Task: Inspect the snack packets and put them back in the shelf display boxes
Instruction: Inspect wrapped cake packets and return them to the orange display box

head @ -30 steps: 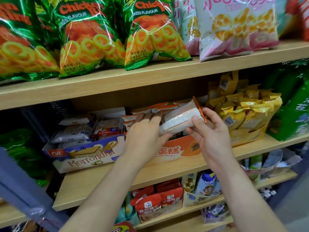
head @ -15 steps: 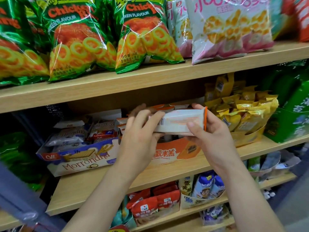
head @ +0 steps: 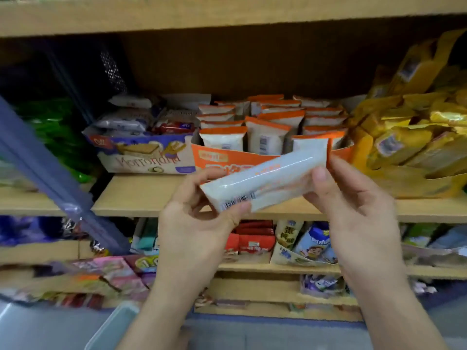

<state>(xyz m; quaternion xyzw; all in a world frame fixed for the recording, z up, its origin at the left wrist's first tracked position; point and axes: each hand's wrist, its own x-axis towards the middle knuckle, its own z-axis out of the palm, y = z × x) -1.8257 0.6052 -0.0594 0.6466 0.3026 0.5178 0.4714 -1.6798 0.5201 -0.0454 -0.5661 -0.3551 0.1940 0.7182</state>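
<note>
Long white plastic snack packet (head: 265, 178) with an orange end seal, held tilted in front of the shelf, barcode end low at the left, orange end high at the right. Pinched at the lower end between thumb and fingers of the left hand (head: 194, 223); gripped at the upper end by curled fingers and thumb of the right hand (head: 353, 205). Just behind, an orange cardboard display box (head: 222, 157) on the pale wooden shelf (head: 136, 195), packed with upright white-and-orange packets (head: 265, 135). Left of it, a white and purple wafer box (head: 146, 157); right, a heap of yellow wrapped snacks (head: 404, 145), blurred, perhaps in a yellow carton.
</note>
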